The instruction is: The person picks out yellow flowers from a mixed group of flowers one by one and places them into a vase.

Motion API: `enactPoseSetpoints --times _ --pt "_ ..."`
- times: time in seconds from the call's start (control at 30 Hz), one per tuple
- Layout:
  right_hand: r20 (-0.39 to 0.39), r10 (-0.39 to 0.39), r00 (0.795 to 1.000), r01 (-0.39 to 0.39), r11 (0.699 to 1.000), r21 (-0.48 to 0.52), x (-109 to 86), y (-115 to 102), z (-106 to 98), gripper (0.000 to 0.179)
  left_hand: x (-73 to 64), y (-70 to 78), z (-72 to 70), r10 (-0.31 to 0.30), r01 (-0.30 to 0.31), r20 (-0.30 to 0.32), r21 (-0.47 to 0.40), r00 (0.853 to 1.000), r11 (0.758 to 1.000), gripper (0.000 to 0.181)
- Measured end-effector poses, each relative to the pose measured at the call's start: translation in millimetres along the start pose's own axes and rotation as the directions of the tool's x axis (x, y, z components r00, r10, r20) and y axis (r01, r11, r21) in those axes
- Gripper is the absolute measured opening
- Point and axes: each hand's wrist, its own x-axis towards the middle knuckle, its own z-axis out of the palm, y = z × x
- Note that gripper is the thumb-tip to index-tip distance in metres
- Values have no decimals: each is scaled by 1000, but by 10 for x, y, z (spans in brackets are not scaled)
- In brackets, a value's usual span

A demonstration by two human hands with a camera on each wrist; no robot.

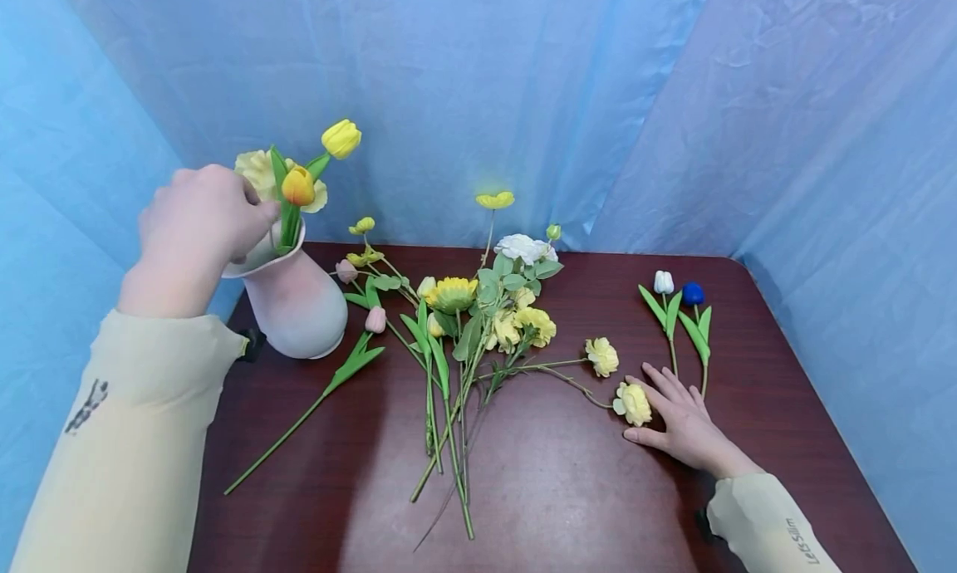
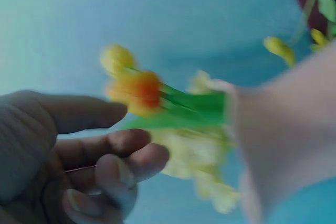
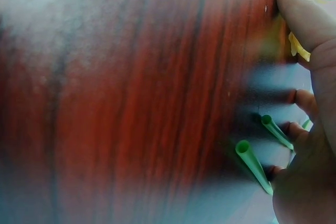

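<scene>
- Orange tulip (image 1: 298,186): in vase (image 1: 295,315), just right of left hand (image 1: 198,220), stem near upright; right hand (image 1: 684,428) well apart.
- Left hand: fingers loosely bent, nothing seen gripped.
- Right hand: fingers spread beside yellow flower (image 1: 634,404), unclenched.
- Stem's lower end hidden; left wrist view blurred.

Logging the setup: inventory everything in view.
Vase: 1, pink and white, left
Vase tulips: 2, yellow, orange, in vase
Other vase blooms: count unclear, pale yellow, in vase
Pink blooms: 2, pink, right of vase
Flower pile: count unclear, yellow, white, green, centre
Outlying blooms: 2, pale yellow, right of pile
Separate tulips: 2, white, blue, table right
Table: 1, dark brown, underneath
Cloth: count unclear, blue, surrounding
Cuff devices: 2, black, wrists
Sleeves: 2, cream, forearms
Left hand: 1, bare, vase mouth
Right hand: 1, bare, table right
</scene>
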Motion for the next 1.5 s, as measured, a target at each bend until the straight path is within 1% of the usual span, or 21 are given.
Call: enactPoseSetpoints --times 0.07,0.13,0.2,0.23,0.27,0.33,0.4,0.47,0.53,0.6,0.7,0.77,0.83,0.87,0.93,0.97,1.1,1.2,1.37,1.47,1.5 --pt "4 2 1000 -2 1000 1 -6 3 -4 85 -86 107 -23 44 -44 17 8 999 999 45" --pt "5 2 1000 -2 1000 3 -11 9 -8 85 -147 216 -11 99 -99 57 -2 993 995 39" --pt "2 0 1000 0 1000 2 -14 15 -9 85 -172 332 58 152 -148 114 -37 982 988 35" --pt "1 0 1000 0 1000 1 -14 19 -8 85 -170 384 114 179 -172 145 -61 973 983 33" --pt "0 0 1000 0 1000 -1 -15 23 -5 85 -162 429 188 199 -189 167 -75 966 979 33" --pt "-2 -1 1000 1 1000 -2 -14 24 2 85 -121 499 386 235 -217 214 -102 948 971 30" --pt "0 0 1000 0 1000 1 -11 21 11 85 -67 536 635 257 -236 240 -113 936 965 28" --pt "3 0 1000 0 1000 5 -7 21 20 85 -15 551 903 259 -235 275 -116 926 965 33" --pt "7 1 1000 -1 1000 9 -4 20 27 85 31 558 1162 252 -214 337 -146 907 966 37" --pt "6 2 1000 -2 1000 9 -1 21 32 85 63 570 1393 228 -172 402 -171 887 970 45" --pt "7 5 1000 -5 1000 10 1 17 33 85 77 587 1672 170 -99 483 -169 859 981 46" --pt "9 6 1000 -6 1000 12 4 18 31 85 73 600 1826 130 -63 520 -143 844 988 44" --pt "7 4 1000 -5 1000 13 5 14 27 85 63 614 1959 99 -44 539 -114 836 992 37" --pt "6 4 1000 -5 1000 13 5 15 25 85 58 624 2024 93 -41 548 -107 831 993 34" --pt "3 1 1000 -1 1000 13 5 13 21 85 52 651 2144 92 -36 575 -108 813 993 30" --pt "-1 0 1000 0 1000 12 6 12 21 85 49 668 2194 87 -30 585 -107 806 994 29" --pt "2 -1 1000 1 1000 7 13 17 26 85 35 705 2359 79 7 605 -137 792 990 28" --pt "5 4 1000 -4 1000 7 11 22 30 85 20 709 2439 60 48 605 -161 794 986 29" --pt "-1 0 1000 0 1000 3 15 28 22 86 16 666 2548 64 83 613 -208 787 975 29" --pt "-5 -3 1000 2 1000 -6 25 32 17 86 14 617 2581 68 104 618 -239 783 965 29" --pt "-6 -2 1000 2 1000 -7 25 29 15 86 12 600 2586 65 120 619 -252 783 960 29"
